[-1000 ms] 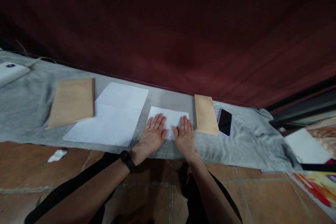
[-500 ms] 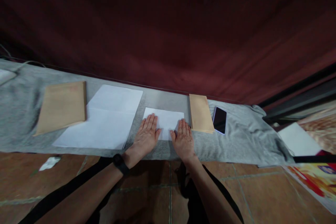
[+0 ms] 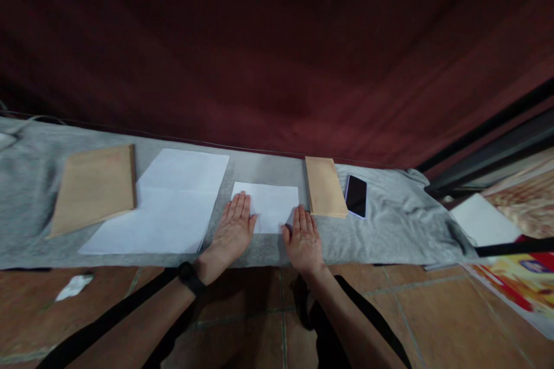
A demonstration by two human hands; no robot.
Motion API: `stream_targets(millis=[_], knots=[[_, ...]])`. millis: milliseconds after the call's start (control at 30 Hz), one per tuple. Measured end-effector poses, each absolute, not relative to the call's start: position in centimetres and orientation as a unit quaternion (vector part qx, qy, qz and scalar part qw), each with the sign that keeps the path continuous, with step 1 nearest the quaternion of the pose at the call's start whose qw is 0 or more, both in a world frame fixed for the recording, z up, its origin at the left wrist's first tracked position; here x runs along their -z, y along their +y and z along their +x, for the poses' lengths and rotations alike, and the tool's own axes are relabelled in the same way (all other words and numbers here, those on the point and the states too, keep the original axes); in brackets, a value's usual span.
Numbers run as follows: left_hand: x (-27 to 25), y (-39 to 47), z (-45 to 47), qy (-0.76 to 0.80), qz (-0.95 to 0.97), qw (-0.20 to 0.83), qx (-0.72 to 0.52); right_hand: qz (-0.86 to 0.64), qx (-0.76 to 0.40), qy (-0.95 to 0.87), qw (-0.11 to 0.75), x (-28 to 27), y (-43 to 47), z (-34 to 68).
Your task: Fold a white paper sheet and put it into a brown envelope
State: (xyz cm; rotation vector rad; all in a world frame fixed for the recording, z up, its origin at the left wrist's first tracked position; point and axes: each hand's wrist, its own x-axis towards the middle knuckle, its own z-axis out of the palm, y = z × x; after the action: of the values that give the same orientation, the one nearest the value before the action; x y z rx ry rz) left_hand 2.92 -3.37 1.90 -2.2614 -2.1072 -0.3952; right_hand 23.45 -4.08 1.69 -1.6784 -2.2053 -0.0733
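A small white sheet of paper (image 3: 272, 207), possibly folded, lies flat on the grey cloth-covered table (image 3: 398, 230) in front of me. My left hand (image 3: 234, 228) rests flat over the sheet's left edge, fingers stretched out. At its lower right corner is my right hand (image 3: 304, 239), also flat with fingers extended. Neither hand grips anything. Just right of the right hand lies a stack of brown envelopes (image 3: 326, 187). Left of the left hand are large white paper sheets (image 3: 173, 207), with a faint crease across them.
Larger brown envelopes (image 3: 95, 187) overlap the big sheets at the left. A phone (image 3: 356, 196) lies beyond the small envelopes. Behind the table hangs a dark red curtain (image 3: 277, 69). A white scrap (image 3: 74, 287) is on the tiled floor (image 3: 433, 317).
Both hands have slid slightly outward and toward me, uncovering more of the small sheet between them. The view has shifted a little; the other things stay in place.
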Motion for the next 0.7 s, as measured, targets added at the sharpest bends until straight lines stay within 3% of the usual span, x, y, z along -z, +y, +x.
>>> stream_targets(millis=[300, 700], knots=[[-1.6, -5.6, 3.9, -0.552, -0.821, -0.011, 0.143, -0.444, -0.042, -0.873, 0.196, -1.9, -7.0, 21.8], [-0.9, -5.9, 2.9, -0.572, -0.809, 0.033, 0.133, -0.565, -0.009, -0.805, 0.180, -1.8, -6.8, 24.5]])
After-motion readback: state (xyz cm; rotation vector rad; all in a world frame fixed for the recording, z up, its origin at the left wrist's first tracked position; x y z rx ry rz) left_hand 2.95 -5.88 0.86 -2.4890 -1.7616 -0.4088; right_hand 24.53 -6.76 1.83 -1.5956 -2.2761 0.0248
